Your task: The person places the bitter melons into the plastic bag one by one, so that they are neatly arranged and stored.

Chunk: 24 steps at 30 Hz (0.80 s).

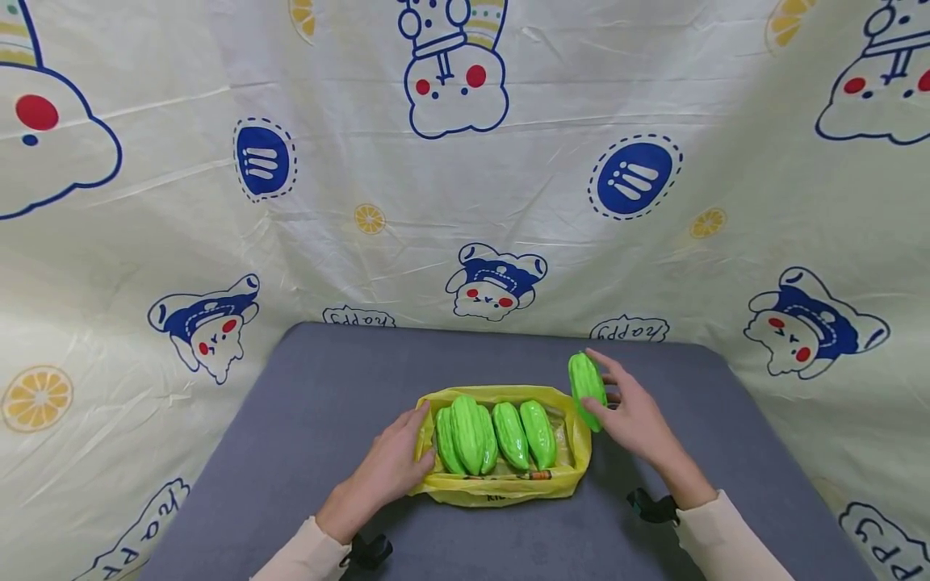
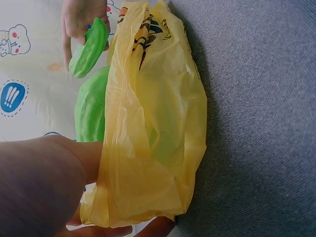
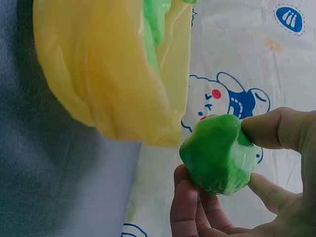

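A yellow plastic bag (image 1: pixel 508 490) lies on the table with its mouth spread wide. Inside it, several green bitter melons (image 1: pixel 511 436) rest side by side. At the bag's left end, my left hand (image 1: pixel 391 458) grips the rim, thumb on the inner side and fingers outside. Just past the bag's right end, my right hand (image 1: pixel 638 415) pinches another green bitter melon (image 1: pixel 585 381) between thumb and fingers. This melon is raised and stands nearly upright in the head view; the right wrist view shows it end-on, apart from the bag (image 3: pixel 98 74).
The grey tabletop (image 1: pixel 349 363) has rounded far corners. Behind and beside it hangs a pale sheet (image 1: pixel 508 186) printed with cartoon figures and orange slices. Dark wrist-mounted devices sit under both forearms, near the sleeves (image 1: pixel 726 532).
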Tool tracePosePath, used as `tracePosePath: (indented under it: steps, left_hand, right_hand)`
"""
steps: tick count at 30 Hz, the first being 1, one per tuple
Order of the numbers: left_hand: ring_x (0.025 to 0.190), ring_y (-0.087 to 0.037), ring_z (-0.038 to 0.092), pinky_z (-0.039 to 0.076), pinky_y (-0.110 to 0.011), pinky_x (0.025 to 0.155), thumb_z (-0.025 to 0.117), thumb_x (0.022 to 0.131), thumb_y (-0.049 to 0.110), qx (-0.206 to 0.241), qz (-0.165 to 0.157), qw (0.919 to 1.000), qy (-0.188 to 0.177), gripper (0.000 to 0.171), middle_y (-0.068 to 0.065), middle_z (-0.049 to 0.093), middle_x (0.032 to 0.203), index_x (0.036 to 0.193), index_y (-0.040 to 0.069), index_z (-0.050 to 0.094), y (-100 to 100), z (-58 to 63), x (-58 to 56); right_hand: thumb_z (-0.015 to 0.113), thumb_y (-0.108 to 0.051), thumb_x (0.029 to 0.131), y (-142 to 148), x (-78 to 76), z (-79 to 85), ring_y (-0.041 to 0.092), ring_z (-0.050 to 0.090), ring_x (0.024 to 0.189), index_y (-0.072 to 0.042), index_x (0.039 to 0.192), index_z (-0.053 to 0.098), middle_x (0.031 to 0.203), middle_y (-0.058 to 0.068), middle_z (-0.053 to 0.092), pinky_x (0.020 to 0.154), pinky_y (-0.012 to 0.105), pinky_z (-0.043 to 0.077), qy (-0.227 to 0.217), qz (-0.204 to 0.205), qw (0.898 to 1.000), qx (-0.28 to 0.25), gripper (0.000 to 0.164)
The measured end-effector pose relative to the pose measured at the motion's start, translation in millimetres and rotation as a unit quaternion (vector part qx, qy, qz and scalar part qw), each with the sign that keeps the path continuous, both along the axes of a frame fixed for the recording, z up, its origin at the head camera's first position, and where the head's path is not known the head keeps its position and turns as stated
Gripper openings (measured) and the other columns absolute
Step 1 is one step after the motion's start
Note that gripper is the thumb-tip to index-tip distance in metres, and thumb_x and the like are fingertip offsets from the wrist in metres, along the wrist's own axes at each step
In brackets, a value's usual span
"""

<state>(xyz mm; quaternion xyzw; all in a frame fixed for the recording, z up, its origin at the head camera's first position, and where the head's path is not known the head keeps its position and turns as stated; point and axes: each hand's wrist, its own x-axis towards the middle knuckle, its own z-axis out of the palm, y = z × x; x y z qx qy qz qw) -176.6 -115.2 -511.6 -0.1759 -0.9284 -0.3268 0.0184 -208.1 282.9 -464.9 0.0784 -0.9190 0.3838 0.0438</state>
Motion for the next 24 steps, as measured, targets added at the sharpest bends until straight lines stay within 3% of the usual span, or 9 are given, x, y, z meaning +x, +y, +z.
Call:
tracePosePath:
  steps: [9, 24]
  left_hand:
    - [0.152, -0.055, 0.063, 0.056, -0.076, 0.117, 0.079, 0.105, 0.011, 0.001, 0.002, 1.0000, -0.006, 0.077, -0.034, 0.059, 0.168, 0.174, -0.005, 0.048, 1, 1.9, 0.0]
    - [0.152, -0.054, 0.064, 0.057, -0.073, 0.117, 0.079, 0.105, 0.011, 0.002, 0.003, 1.0000, -0.004, 0.077, -0.033, 0.060, 0.168, 0.173, -0.004, 0.049, 0, 2.2, 1.4]
  right_hand:
    - [0.075, -0.014, 0.114, -7, 2.9, 3.3, 0.060, 0.074, 0.135, -0.016, 0.185, 0.033, 0.164, 0.040, 0.055, 0.101, 0.063, 0.069, 0.012, 0.031, 0.999, -0.001, 0.082]
    - [0.077, -0.016, 0.112, -26, 9.2, 6.7, 0.048, 0.081, 0.123, -0.015, 0.182, 0.038, 0.155, 0.037, 0.058, 0.094, 0.054, 0.070, 0.014, 0.055, 0.998, 0.007, 0.080]
